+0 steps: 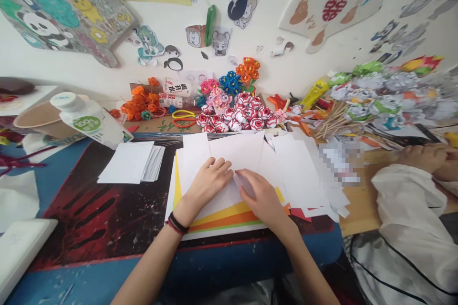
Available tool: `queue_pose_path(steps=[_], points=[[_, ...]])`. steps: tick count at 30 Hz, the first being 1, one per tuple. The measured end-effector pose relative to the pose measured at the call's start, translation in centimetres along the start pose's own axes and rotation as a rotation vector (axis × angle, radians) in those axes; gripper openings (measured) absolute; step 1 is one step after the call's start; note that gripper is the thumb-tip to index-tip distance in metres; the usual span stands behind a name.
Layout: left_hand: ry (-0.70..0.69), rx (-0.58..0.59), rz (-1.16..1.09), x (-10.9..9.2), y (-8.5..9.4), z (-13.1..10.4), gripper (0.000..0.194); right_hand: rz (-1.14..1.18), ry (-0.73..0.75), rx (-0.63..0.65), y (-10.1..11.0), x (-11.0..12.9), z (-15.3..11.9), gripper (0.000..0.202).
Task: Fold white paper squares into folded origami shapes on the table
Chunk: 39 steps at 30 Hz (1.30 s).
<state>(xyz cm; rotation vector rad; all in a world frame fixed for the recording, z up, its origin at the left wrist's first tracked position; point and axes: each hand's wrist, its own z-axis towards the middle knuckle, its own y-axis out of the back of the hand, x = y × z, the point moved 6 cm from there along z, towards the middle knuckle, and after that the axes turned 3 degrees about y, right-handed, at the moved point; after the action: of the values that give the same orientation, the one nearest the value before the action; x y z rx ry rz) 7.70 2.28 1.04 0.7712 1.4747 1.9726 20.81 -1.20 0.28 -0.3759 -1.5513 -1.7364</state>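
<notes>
A white sheet of paper [239, 147] lies on a stack of coloured sheets [222, 217], yellow, orange and green at the edges. My left hand [207, 186] rests on the white paper with its fingers bent; whether it pinches the sheet is hidden. Just right of it, my right hand [261, 195] has thumb and fingers apart, its fingertips near those of the left hand, over the paper. More white sheets [296, 167] overlap to the right. Squares of white paper [130, 162] are piled on the dark mat to the left.
Red-and-white paper flowers [243, 112] stand behind the sheets. A white bottle [89, 121] leans at the left near a brown paper bowl [39, 116]. Wooden sticks [331, 119] and a yellow cutter [315, 93] lie at the back right. Another person's sleeve [408, 214] is at the right.
</notes>
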Motion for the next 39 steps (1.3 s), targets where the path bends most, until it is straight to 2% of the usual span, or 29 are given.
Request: queue_pose_path(steps=[3, 7, 12, 15, 18, 22, 25, 28, 31, 36, 39], points=[[0.044, -0.096, -0.049, 0.4, 1.2, -0.2, 0.02, 0.192, -0.04, 0.027, 1.8, -0.4, -0.5, 0.035], [0.148, -0.22, -0.277, 1.0, 4.8, 0.0, 0.019, 0.329, -0.033, -0.077, 6.3, -0.3, -0.2, 0.033], [0.337, -0.282, -0.729, 2.0, 10.0, 0.5, 0.016, 0.289, 0.017, -0.061, 10.9, 2.1, 2.8, 0.035], [0.453, -0.239, -0.97, 2.6, 11.1, 0.3, 0.016, 0.273, 0.001, 0.08, 11.4, 3.6, 5.4, 0.026], [0.533, -0.173, -1.168, 3.0, 10.6, -0.2, 0.019, 0.371, -0.062, 0.284, 10.1, 4.2, 7.4, 0.035], [0.623, -0.126, -1.454, 3.6, 9.2, -0.9, 0.022, 0.48, -0.071, 0.462, 8.1, 4.8, 9.1, 0.033], [0.646, -0.073, -1.576, 3.9, 8.9, -1.2, 0.021, 0.56, -0.126, 0.56, 7.3, 5.2, 9.5, 0.033], [0.652, -0.05, -1.6, 4.2, 8.8, -1.4, 0.019, 0.571, -0.221, 0.632, 6.9, 5.3, 9.8, 0.034], [0.656, -0.028, -1.57, 4.6, 8.1, -1.5, 0.018, 0.58, -0.249, 0.698, 6.0, 4.8, 10.3, 0.034], [0.677, 0.0, -1.487, 5.3, 4.9, -1.5, 0.016, 0.663, -0.284, 0.75, 3.1, 2.3, 11.0, 0.037], [0.701, 0.024, -1.421, 5.7, 2.8, -1.6, 0.016, 0.661, -0.337, 0.725, 1.3, 0.6, 11.1, 0.036]])
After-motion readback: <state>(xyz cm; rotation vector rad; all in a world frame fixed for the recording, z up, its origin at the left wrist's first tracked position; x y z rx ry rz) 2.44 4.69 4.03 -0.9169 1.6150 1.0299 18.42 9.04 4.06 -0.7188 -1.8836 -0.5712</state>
